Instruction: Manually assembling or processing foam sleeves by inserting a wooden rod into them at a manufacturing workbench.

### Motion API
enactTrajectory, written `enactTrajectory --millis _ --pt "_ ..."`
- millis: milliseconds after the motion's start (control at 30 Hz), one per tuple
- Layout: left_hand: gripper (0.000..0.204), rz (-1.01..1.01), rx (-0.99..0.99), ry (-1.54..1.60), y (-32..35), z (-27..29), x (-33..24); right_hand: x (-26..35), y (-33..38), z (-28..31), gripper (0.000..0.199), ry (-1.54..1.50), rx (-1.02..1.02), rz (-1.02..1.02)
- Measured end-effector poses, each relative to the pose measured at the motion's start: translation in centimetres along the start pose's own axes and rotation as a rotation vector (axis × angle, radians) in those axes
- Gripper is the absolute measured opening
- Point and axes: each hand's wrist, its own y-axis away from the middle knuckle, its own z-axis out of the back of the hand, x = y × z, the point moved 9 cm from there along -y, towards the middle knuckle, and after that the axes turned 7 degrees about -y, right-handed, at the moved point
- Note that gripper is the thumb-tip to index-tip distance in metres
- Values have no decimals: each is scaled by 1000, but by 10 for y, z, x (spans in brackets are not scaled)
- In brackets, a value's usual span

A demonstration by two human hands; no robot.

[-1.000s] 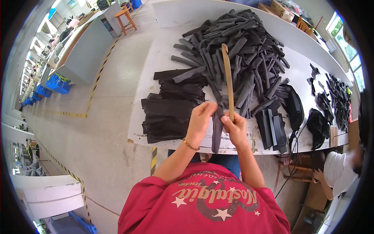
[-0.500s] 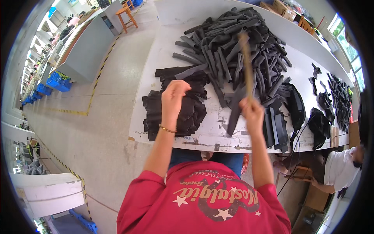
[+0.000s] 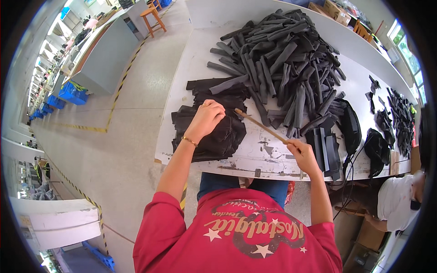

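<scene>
My left hand (image 3: 206, 120) rests, fingers curled, on a stack of flat black fabric pieces (image 3: 214, 129) at the near left of the white table (image 3: 264, 157). My right hand (image 3: 301, 152) grips a thin wooden stick (image 3: 261, 125) whose tip points left toward the stack. Beyond lies a big heap of dark grey rolled fabric tubes (image 3: 284, 59). A small pile of flat dark pieces (image 3: 325, 148) sits just right of my right hand.
Black pouches (image 3: 350, 127) and a cable lie at the table's right, with more black parts (image 3: 400, 113) farther right. A person in white (image 3: 396, 200) sits low at the right. A wooden stool (image 3: 152, 16) and grey benches stand across the concrete aisle on the left.
The stick went from upright to lying low, pointing left. My left hand moved from beside the right hand onto the black stack; a dark tube once held on the stick is gone.
</scene>
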Motion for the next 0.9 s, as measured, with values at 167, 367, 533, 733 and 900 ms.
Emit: enactTrajectory --millis 167,367,533,733,900 --pt "5 -18 -69 -11 4 11 -6 -3 7 -3 22 33 95 -65" --pt "5 -24 -95 -19 3 16 -19 -8 4 -16 21 44 143 -80" --pt "4 -244 -84 13 3 -8 -94 14 -18 -65 26 -62 151 -63" --pt "45 229 -983 737 48 56 -60 -8 -2 -114 22 -458 135 -185" --pt "15 648 -685 1977 52 -69 -27 21 -2 -134 14 -204 -117 68"
